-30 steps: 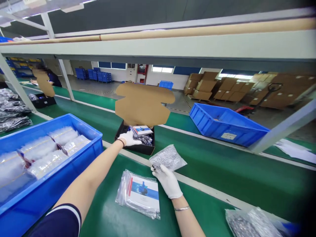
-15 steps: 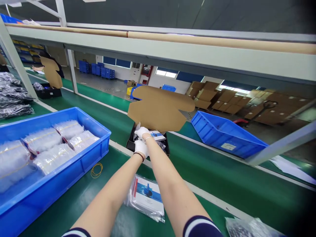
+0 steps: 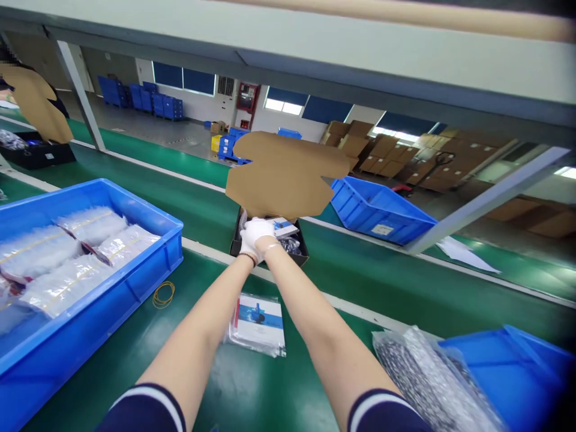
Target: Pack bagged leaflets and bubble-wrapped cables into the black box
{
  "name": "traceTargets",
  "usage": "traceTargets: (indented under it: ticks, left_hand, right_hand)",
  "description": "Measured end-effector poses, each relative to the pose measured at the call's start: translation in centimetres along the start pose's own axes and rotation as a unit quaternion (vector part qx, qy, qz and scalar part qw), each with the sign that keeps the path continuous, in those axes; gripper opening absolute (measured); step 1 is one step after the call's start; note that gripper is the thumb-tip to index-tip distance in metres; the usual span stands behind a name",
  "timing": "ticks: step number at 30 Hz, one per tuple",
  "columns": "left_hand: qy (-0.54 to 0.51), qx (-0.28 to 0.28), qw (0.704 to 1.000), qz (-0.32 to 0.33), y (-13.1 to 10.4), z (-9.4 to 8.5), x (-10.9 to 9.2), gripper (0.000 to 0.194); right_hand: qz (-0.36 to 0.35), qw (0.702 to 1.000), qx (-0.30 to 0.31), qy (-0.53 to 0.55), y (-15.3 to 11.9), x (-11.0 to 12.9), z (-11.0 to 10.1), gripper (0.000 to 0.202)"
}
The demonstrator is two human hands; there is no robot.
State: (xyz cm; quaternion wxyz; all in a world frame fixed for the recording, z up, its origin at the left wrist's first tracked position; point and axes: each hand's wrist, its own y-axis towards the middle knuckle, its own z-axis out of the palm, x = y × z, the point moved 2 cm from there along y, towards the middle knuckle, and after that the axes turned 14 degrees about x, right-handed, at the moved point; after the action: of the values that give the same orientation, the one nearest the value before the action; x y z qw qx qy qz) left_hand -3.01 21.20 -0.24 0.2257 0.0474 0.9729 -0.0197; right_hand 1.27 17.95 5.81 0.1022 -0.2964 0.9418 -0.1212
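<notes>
An open black carton (image 3: 297, 259) with a raised brown cardboard lid (image 3: 283, 180) sits on the green belt in front of me. Inside it lie a white-and-blue printed booklet (image 3: 284, 227) and dark items in clear plastic (image 3: 290, 245). Both my hands wear white gloves and reach into the carton's left side. My right hand (image 3: 261, 229) overlaps my left hand (image 3: 248, 247); the fingers of both are mostly hidden, so any grip does not show. Nearer to me, a bagged stack of printed booklets (image 3: 258, 324) lies on the green worktop beneath my forearms.
A blue bin (image 3: 168, 240) with bundled clear plastic packets stands at left, beside yellow rubber bands (image 3: 163, 294). Bagged dark items (image 3: 418, 366) and another blue bin (image 3: 508, 366) are at lower right. Across the belt sits a tilted blue bin (image 3: 382, 210). A shelf beam (image 3: 315, 78) crosses above.
My view has tilted down and turned right, bringing the lower-right bin into sight. My hands stay at the carton's left side, the right now covering more of the left.
</notes>
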Motion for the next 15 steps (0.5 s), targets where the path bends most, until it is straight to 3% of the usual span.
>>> traceTargets:
  ticks: [2,4,6,8,9,11,13,15]
  left_hand:
    - [0.042,0.030,0.999,0.005,-0.6,0.9,-0.3,0.045]
    - [0.076,0.053,0.995,0.033,-0.9,1.6,-0.7,0.065]
    - [0.102,0.061,0.991,0.058,-1.0,1.8,-1.1,0.082]
    - [0.120,0.052,0.989,0.073,-1.5,1.7,-1.6,0.086]
    - [0.127,0.044,0.988,0.079,-2.0,1.5,-1.8,0.082]
    - [0.140,0.020,0.986,0.089,-3.6,0.9,-2.4,0.070]
    - [0.107,-0.031,0.989,0.096,-6.2,0.0,-3.1,0.051]
    - [0.007,-0.092,0.991,0.098,-9.6,-0.9,-3.8,0.035]
  right_hand:
    - [0.060,0.998,-0.019,0.027,-3.8,-1.3,1.9,0.039]
    - [0.111,0.989,-0.040,0.088,-8.3,-2.3,5.6,0.047]
    - [0.146,0.972,0.005,0.183,-12.3,-2.6,10.6,0.073]
    - [0.164,0.938,0.049,0.303,-15.1,-2.7,15.2,0.092]
    - [0.157,0.915,0.043,0.370,-16.0,-2.8,17.0,0.087]
    - [0.136,0.871,0.000,0.473,-16.7,-3.6,19.2,0.057]
    - [0.126,0.847,-0.042,0.515,-16.9,-5.0,19.9,0.028]
    - [0.136,0.840,-0.072,0.521,-17.0,-6.5,19.7,0.019]
